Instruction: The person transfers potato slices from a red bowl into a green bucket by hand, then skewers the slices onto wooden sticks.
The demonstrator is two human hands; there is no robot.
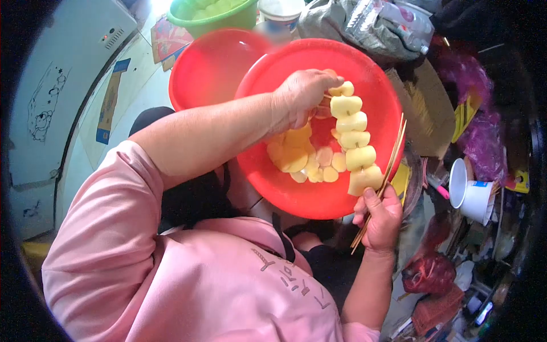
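A skewer of several thick pale-yellow pieces, which look like potato, runs at a slight slant above the large red basin. My left hand is closed at its upper end, with thin stick ends showing near the fingers. My right hand is closed around a bundle of thin bamboo sticks, its thumb against the lowest piece. Whether the right fingers also grip the skewer itself is hidden. Flat yellow slices and small round pale slices lie in the basin under my hands.
Another red basin stands at the left, partly behind the first. Behind it is a green basin with pale contents. A cardboard box, a white tub and clutter crowd the right side. A white appliance stands left.
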